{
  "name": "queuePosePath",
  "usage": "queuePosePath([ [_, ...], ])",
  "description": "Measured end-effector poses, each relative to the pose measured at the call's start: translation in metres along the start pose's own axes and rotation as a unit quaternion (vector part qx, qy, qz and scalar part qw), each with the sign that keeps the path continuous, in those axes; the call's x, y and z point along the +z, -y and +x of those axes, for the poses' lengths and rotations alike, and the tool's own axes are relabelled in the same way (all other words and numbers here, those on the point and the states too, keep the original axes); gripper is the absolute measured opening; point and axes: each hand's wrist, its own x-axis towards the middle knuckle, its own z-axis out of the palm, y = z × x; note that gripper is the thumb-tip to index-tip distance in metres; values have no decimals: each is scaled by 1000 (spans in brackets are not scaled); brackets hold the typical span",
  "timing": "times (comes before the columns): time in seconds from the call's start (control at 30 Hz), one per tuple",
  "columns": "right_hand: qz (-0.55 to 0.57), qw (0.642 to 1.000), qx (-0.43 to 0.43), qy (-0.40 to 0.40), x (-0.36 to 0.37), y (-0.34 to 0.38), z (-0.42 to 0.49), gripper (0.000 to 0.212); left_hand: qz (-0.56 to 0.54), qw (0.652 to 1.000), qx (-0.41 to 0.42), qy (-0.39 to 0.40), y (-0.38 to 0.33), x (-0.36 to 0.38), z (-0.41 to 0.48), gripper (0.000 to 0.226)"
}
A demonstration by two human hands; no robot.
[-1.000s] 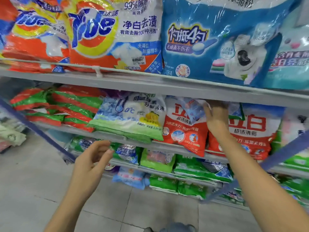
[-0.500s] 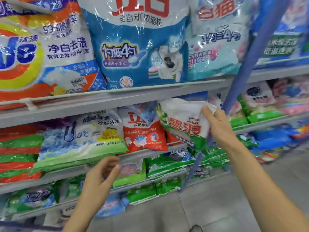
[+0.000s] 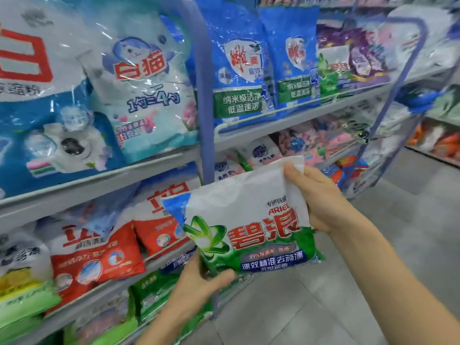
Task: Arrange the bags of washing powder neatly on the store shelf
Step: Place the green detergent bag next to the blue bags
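A white and green Ariel washing powder bag (image 3: 251,220) is held in the air in front of the store shelf (image 3: 99,178), off the shelf boards. My right hand (image 3: 316,197) grips its upper right corner and side. My left hand (image 3: 199,282) holds its lower left corner from below, thumb on the front. Red and white powder bags (image 3: 94,255) lie on the shelf just left of it, with big blue and white bags (image 3: 139,93) on the shelf above.
A blue upright post (image 3: 205,108) divides the shelf bays right behind the bag. Blue bags (image 3: 239,66) and pink bags (image 3: 323,143) fill the bay to the right, past a second blue post (image 3: 388,113). Grey tiled floor (image 3: 348,282) lies at the lower right.
My right hand has pulled the Ariel bag off the shelf toward me. My left hand rose and took its lower corner. The view swung to the right along the shelves.
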Motion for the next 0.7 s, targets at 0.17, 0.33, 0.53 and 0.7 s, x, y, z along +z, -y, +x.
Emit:
queuePosePath([
  [0.17, -98, 993, -11, -62, -97, 34, 7, 51, -105, 994, 35, -13, -28, 79, 58, 96],
  [0.33, -235, 964, -93, -80, -189, 69, 28, 42, -94, 991, 84, -39, -67, 144, 116, 99],
  [0.53, -467, 844, -185, -190, -278, 90, 69, 62, -36, 983, 163, -70, -128, 194, 161, 45],
  [0.7, -458, 825, -207, -259, -328, 94, 106, 51, -67, 981, 154, -96, -148, 226, 218, 32],
])
